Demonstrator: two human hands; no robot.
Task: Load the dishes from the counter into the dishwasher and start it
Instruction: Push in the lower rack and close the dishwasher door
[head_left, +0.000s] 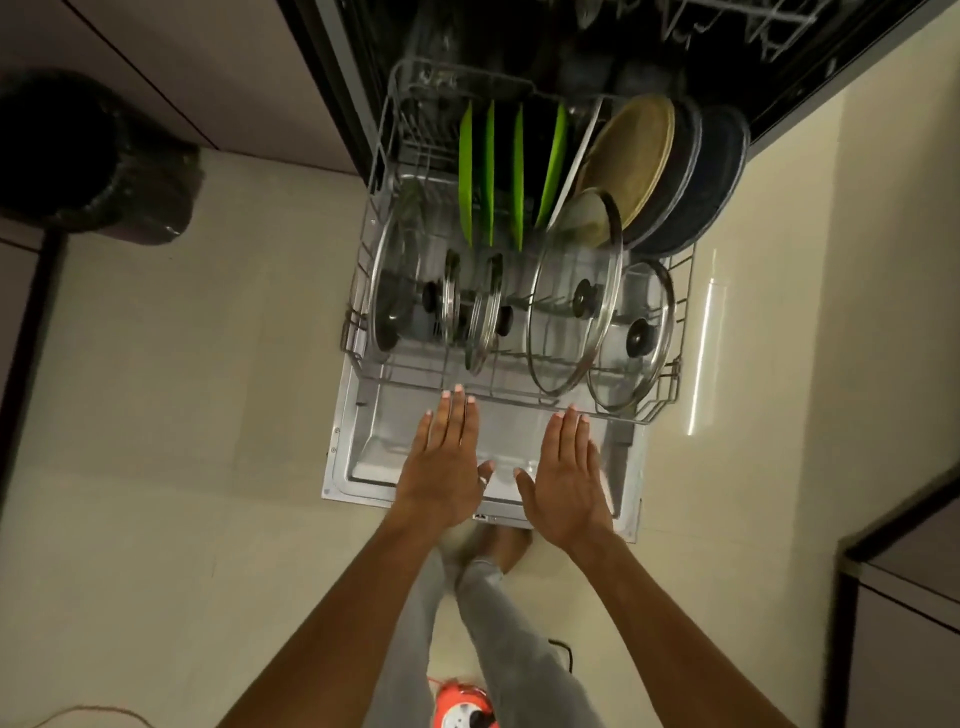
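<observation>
Now both hands (504, 462) touch rack (511, 397) front.

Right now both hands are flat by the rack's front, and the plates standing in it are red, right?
Not red. The head view shows the plates standing in the rack are green. The left hand and right hand are flat at its front.

Upper rack (748, 21) cut off above.
</observation>
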